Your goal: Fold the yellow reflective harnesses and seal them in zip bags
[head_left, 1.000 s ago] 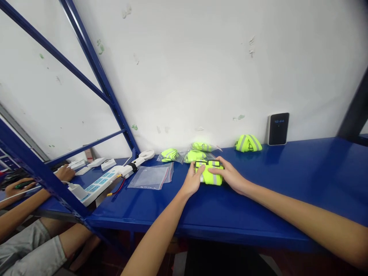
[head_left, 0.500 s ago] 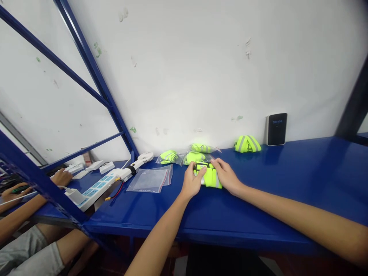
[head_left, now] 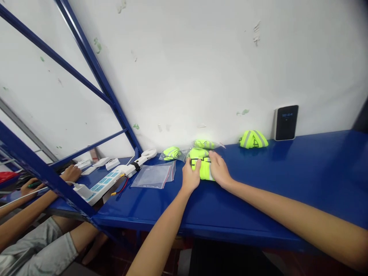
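Note:
A folded neon-yellow reflective vest (head_left: 206,173) with grey stripes and a dark trim is held between my two hands, just above the blue table. My left hand (head_left: 191,177) grips its left side, thumb on top. Against the right side and upper edge presses my right hand (head_left: 220,171), its fingertips partly hidden. Right behind my hands lie two bagged yellow bundles, a nearer bundle (head_left: 198,153) and a farther bundle (head_left: 204,144). Another bagged bundle (head_left: 171,153) is to their left. Flat clear zip bags (head_left: 152,175) lie left of my left hand.
An unbagged yellow bundle (head_left: 253,139) and a black-fronted device (head_left: 286,122) stand by the wall. Left are a white handheld fan (head_left: 148,154), a power strip (head_left: 105,183) and a blue frame post (head_left: 71,197). Beyond it, a co-worker's hands (head_left: 71,173) are at the same bench.
My right hand has shifted from fingers on the vest's top edge to lying flatter along its right side. The vest looks more compact. The camera view has moved slightly.

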A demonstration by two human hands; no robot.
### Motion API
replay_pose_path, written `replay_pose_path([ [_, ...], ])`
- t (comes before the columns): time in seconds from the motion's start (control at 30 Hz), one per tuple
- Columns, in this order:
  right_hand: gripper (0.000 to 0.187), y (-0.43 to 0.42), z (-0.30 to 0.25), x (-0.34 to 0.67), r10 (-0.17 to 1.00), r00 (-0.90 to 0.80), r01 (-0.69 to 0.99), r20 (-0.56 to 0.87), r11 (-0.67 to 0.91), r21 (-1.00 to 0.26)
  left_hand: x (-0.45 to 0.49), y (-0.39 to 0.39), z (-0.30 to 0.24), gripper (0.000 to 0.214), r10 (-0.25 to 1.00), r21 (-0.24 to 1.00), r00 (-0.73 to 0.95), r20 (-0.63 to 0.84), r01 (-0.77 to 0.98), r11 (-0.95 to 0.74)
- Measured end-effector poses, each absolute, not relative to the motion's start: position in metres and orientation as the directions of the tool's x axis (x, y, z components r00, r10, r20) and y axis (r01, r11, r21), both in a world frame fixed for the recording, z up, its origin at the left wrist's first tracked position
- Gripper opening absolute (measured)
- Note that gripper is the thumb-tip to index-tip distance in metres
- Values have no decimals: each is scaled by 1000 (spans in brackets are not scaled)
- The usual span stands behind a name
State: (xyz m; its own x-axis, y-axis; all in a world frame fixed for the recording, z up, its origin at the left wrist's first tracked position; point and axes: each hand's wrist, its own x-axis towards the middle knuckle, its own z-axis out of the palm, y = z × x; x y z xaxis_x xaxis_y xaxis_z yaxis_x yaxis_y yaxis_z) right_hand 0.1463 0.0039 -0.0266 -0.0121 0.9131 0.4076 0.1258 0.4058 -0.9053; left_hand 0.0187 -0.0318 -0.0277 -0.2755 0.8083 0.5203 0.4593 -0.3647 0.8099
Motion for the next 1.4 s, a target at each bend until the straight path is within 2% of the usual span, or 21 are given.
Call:
replay_pose_path([
  [0.17, 32, -12, -14, 151, 929, -81, 85, 361, 367, -926, 18, -33, -26, 31, 819, 806, -255, 514, 472, -359],
  [0.23, 25, -16, -12, 155, 908, -167, 53, 385, 398, -916, 17, -33, -26, 32, 826, 827, -261, 499, 427, -365],
  [0.37, 28, -16, -14, 160, 847, -270, 49, 458, 487, -872, 16, -33, -27, 33, 824, 842, -296, 483, 416, -344],
  [0.53, 27, -8, -19, 159, 813, -288, -25, 507, 523, -852, 17, -34, -26, 31, 808, 820, -284, 516, 436, -371],
  [0.7, 41, -4, -16, 159, 856, -215, 10, 470, 483, -876, 18, -38, -23, 29, 826, 829, -228, 516, 377, -414],
  [0.8, 36, -9, -12, 161, 838, -227, 7, 496, 511, -860, 22, -42, -22, 29, 827, 814, -193, 528, 393, -428],
  [0.9, 29, -14, -7, 166, 819, -213, 27, 532, 550, -835, 22, -50, -15, 31, 838, 778, -120, 532, 459, -429],
  [0.97, 28, -16, -3, 171, 803, -214, 54, 556, 578, -814, 12, -60, -5, 34, 847, 690, 15, 531, 573, -443],
  [1.0, 28, -16, -1, 174, 796, -224, 72, 562, 589, -805, 2, -67, 1, 35, 845, 607, 120, 520, 644, -466],
  [1.07, 29, -14, 3, 180, 790, -243, 110, 562, 598, -794, -28, -82, 14, 44, 838, 434, 275, 470, 755, -491],
  [1.17, 30, -7, 6, 190, 789, -268, 183, 553, 605, -775, -89, -102, 27, 62, 902, 309, 284, 325, 870, -385],
  [1.3, 30, -4, -1, 209, 815, -308, 252, 491, 567, -784, -147, -112, 31, 77, 972, 354, 229, 51, 906, -232],
  [1.4, 32, -7, -5, 223, 920, -239, 123, 311, 346, -930, -150, -110, 33, 83, 972, 380, 217, -93, 910, -167],
])
